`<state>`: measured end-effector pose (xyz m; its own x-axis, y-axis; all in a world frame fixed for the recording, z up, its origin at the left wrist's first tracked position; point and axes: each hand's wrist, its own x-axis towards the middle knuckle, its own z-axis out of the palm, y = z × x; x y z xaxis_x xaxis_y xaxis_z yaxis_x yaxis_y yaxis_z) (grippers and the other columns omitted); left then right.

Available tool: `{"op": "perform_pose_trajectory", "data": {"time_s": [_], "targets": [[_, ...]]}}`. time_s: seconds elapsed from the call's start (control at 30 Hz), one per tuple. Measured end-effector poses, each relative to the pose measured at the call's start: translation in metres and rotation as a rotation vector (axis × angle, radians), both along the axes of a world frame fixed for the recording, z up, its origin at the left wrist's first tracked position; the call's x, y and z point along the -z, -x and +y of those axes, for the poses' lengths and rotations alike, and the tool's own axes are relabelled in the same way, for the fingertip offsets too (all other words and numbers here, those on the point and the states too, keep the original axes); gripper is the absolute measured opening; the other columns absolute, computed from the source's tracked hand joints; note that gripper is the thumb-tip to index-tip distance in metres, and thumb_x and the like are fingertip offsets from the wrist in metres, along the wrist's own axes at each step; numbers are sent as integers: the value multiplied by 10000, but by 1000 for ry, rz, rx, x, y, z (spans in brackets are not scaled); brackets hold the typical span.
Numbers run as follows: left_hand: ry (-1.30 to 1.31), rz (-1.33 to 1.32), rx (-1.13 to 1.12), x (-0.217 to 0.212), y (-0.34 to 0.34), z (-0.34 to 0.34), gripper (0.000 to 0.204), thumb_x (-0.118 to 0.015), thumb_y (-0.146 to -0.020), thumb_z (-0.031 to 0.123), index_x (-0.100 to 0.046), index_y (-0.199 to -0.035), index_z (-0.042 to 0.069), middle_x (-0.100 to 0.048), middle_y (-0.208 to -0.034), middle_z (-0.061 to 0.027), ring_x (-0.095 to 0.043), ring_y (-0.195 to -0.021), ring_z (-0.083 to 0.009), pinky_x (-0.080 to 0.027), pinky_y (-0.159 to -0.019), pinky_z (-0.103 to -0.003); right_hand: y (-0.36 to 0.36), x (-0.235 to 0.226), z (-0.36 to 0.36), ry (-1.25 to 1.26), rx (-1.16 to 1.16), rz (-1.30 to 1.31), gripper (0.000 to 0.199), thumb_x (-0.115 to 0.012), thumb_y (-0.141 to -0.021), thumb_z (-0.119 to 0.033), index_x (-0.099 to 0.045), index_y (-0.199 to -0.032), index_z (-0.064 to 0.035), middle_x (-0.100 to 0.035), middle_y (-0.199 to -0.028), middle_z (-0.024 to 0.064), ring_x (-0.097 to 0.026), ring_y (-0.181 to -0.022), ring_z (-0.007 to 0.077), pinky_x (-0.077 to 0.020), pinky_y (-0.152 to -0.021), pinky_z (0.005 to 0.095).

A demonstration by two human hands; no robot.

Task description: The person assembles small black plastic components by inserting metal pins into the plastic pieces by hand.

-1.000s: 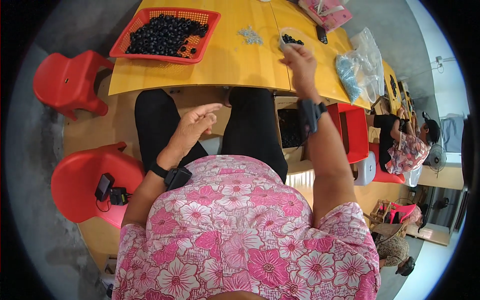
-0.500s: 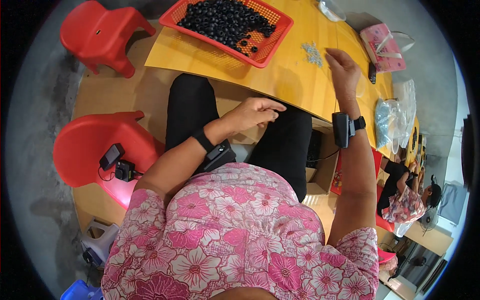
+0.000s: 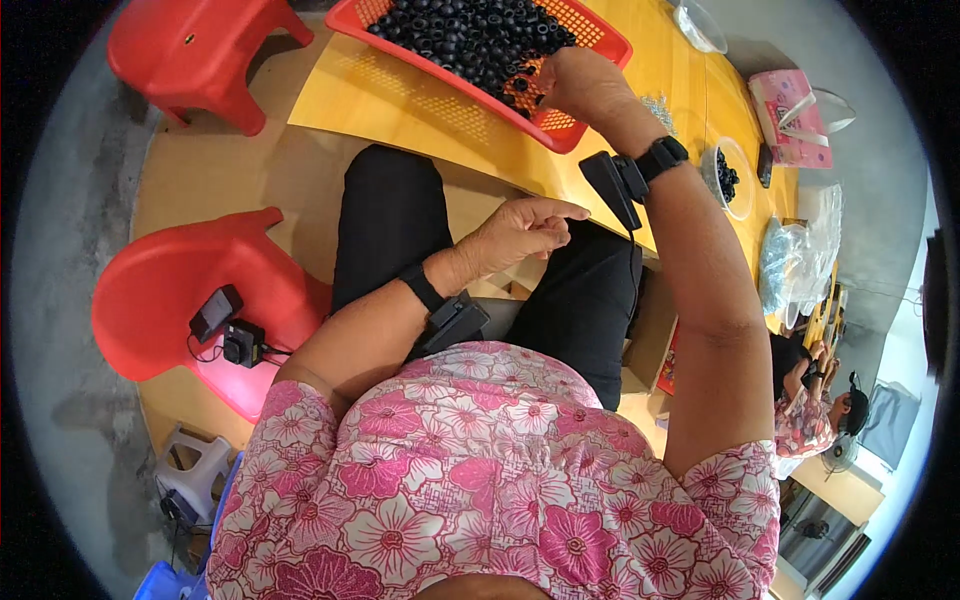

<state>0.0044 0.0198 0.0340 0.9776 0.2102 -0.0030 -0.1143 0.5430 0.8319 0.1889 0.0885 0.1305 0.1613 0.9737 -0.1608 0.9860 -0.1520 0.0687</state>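
My right hand (image 3: 588,88) is over the right part of a red plastic basket (image 3: 440,68), its fingers curled down beside small black ring-shaped parts (image 3: 470,38). Whatever lies between those fingertips is hidden. My left hand (image 3: 522,235) hovers above my lap, just off the table edge. Its index finger points forward, while the thumb and other fingers curl together around something I cannot make out. A scatter of small silvery pieces (image 3: 659,114) lies on the table, partly behind my right wrist.
A clear round tub (image 3: 730,178) with black parts stands right on the yellow table (image 3: 640,205). Beyond are a pink bag (image 3: 790,120), a dark phone-like object (image 3: 765,165) and plastic bags (image 3: 800,250). Red chairs (image 3: 180,290) stand left; another person (image 3: 808,415) sits far right.
My right hand has moved left from beside the silvery pieces to the basket, its fingers curling. The black parts' tub has come into sight. My left hand stays nearly in place.
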Motion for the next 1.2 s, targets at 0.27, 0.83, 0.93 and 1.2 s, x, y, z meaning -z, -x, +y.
{"op": "perform_pose_trajectory", "data": {"time_s": [0.27,0.83,0.93,1.2], "targets": [[17,1,-33,-3,-5,3,340,-578,-842,59,-580,-1181,86,-490,-733,65,-463,-682,-23,-411,-615,-175,-3,12,7,-22,-63,-39,195,-680,-659,-156,-676,-830,-64,-641,-775,167,-629,-745,320,-500,-670,397],[211,7,-126,-8,-4,1,343,-598,-882,194,-541,-1177,29,-605,-883,-42,-566,-723,-73,-494,-749,-222,36,26,-176,-608,679,1854,111,-625,-808,-34,-648,-912,-3,-648,-844,34,-595,-800,112,-466,-771,247],[193,54,-94,-1,-12,-2,374,-610,-873,217,-532,-1164,-3,-593,-912,-41,-554,-792,-89,-464,-722,-216,42,30,-181,-543,708,1786,121,-621,-807,-27,-654,-919,5,-655,-852,48,-600,-795,119,-471,-770,248],[125,110,-149,9,1,-5,249,-582,-867,93,-574,-1098,-3,-604,-896,-40,-572,-761,-98,-489,-708,-243,54,34,-185,-497,543,1534,100,-611,-815,-23,-661,-879,34,-662,-789,52,-610,-730,116,-489,-699,236]]}}
